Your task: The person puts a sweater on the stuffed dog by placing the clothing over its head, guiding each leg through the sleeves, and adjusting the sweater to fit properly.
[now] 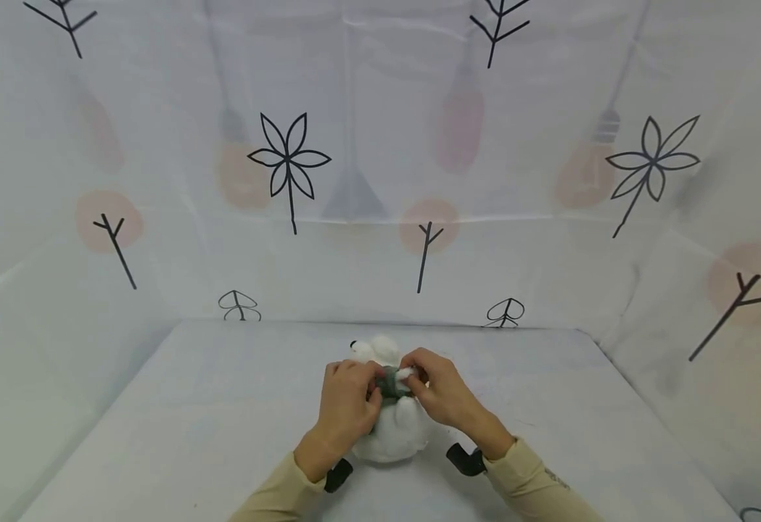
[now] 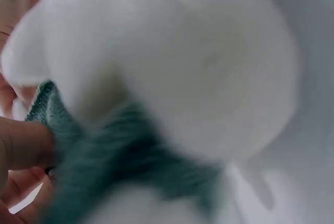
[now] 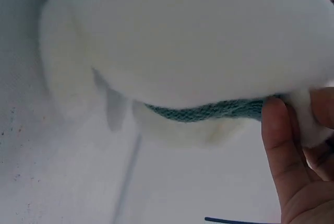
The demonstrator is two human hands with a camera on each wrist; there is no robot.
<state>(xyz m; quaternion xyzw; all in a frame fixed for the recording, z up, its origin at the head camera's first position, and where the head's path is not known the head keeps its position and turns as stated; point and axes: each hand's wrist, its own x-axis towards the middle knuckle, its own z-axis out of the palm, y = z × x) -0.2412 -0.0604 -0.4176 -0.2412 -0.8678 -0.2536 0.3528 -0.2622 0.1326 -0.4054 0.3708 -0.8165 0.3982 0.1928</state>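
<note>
A white plush toy (image 1: 389,438) lay on a white-covered counter (image 1: 191,428), about midway between its left and right edges and well apart from the far edge. The toy's rounded head pointed towards the far edge, with a small black nose (image 1: 353,344) on the left, and a green knitted piece (image 1: 388,380) wrapped its middle. Two bare hands met over that knit, one on each side. The left hand (image 1: 347,395) came in from the left; its fingers (image 2: 23,143) were bent and nearly closed, pinching the edge of the knit, so the toy lay just beside and beneath them. The right hand (image 1: 442,391) came in from the right, thumb and fingers drawn close together around a small, soft white part (image 3: 308,125) of the toy that stuck out next to the knit; the thumb touched the green edge too. Most of the white body was between the wrists, on the near side of the fingers. Both arms wore cream sleeves (image 1: 530,482), with a black fitting (image 1: 465,460) by each wrist. Beyond the counter's far edge hung a pale cloth (image 1: 367,268) printed with black line-drawn flowers and twigs.
</note>
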